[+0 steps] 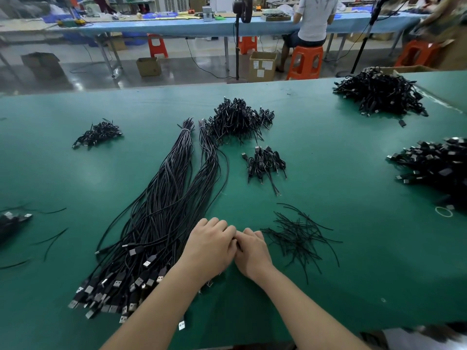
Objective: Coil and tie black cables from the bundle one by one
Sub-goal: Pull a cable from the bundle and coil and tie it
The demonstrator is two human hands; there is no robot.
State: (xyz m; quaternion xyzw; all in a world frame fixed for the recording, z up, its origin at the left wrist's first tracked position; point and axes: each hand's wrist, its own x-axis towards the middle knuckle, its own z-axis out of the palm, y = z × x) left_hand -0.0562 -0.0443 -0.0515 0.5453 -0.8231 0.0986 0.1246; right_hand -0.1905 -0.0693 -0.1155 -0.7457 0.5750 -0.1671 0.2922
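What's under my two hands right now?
The left hand and right hand meet over the green table, fingers curled together. A dark sliver shows between them; what they hold is covered.

Bright even overhead light, soft glare, blurred wide-angle edges

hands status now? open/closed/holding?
Left hand: fingers curled, contents hidden, cannot tell.
Right hand: curled against the left, cannot tell.

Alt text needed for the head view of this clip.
Two bare hands, left hand and right hand, meet knuckles-up on a green table, between a long bundle of black USB cables and loose black twist ties; piles of coiled cables lie beyond.
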